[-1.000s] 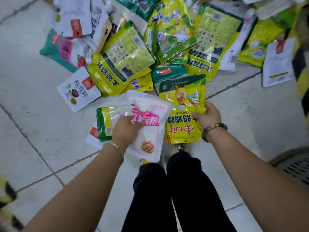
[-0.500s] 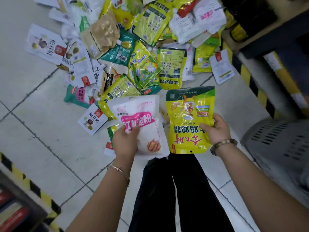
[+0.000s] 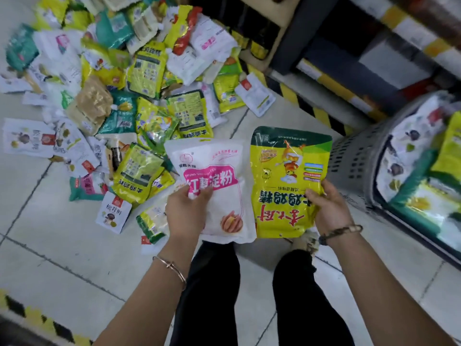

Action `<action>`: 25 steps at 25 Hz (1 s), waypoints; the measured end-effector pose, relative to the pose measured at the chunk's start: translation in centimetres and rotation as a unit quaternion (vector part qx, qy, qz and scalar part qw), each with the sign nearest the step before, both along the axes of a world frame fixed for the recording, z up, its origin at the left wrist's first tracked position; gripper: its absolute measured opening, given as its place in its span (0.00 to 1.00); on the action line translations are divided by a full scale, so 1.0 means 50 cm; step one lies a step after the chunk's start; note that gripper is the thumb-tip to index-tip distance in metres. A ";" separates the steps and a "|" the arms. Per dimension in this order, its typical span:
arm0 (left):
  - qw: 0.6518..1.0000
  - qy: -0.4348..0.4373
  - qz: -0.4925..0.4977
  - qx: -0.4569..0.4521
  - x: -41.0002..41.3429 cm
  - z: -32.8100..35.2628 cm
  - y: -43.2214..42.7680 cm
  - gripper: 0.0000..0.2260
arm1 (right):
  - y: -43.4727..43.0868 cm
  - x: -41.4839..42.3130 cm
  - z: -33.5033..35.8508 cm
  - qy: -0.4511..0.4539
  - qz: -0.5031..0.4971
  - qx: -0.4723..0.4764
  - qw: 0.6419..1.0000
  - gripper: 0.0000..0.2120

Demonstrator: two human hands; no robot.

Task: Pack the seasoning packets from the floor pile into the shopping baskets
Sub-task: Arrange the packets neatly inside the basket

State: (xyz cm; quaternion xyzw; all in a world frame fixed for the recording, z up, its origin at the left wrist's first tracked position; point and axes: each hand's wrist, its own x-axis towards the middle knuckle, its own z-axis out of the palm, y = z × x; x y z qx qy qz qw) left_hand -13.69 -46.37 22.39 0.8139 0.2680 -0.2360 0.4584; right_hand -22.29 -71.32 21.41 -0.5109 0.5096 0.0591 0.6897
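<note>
My left hand [image 3: 185, 213] grips a white packet with a pink label [image 3: 219, 181] by its lower left side. My right hand [image 3: 329, 208] holds a yellow packet with a green top [image 3: 284, 176] by its right edge. Both packets are lifted above the floor, side by side, in front of my knees. The pile of seasoning packets [image 3: 129, 91] spreads over the tiles at the upper left. A grey shopping basket [image 3: 354, 158] stands at the right, with several packets lying inside it.
Dark shelving with yellow-black striped base edges [image 3: 321, 113] runs along the upper right. Another striped edge [image 3: 37, 318] lies at the bottom left. My legs in black trousers [image 3: 212, 295] fill the bottom centre. Bare tiles lie at the left.
Both hands have lifted their packets off the pile and up. The view has swung right, bringing the basket and shelving into sight.
</note>
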 end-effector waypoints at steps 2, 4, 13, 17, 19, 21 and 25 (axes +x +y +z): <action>1.000 -0.011 -0.023 -0.008 -0.026 0.002 -0.070 0.12 | -0.050 -0.037 0.000 -0.008 -0.062 0.000 0.998 0.17; 0.999 -0.006 -0.048 -0.020 -0.059 0.008 -0.144 0.11 | -0.105 -0.082 0.005 -0.001 -0.127 -0.004 0.992 0.21; 0.981 -0.033 -0.181 -0.064 -0.199 0.049 -0.539 0.13 | -0.430 -0.332 0.042 0.065 -0.321 -0.100 0.940 0.15; 0.970 -0.037 -0.228 -0.078 -0.260 0.056 -0.699 0.12 | -0.543 -0.443 0.047 0.062 -0.394 -0.098 0.912 0.17; 0.964 -0.033 -0.255 -0.065 -0.287 0.053 -0.761 0.11 | -0.591 -0.492 0.044 0.066 -0.415 -0.093 0.903 0.17; 0.961 -0.030 -0.268 -0.068 -0.312 0.046 -0.813 0.11 | -0.637 -0.534 0.038 0.074 -0.439 -0.089 0.891 0.16; 0.949 -0.025 -0.307 -0.071 -0.341 0.030 -0.903 0.10 | -0.713 -0.576 0.027 0.070 -0.475 -0.097 0.872 0.15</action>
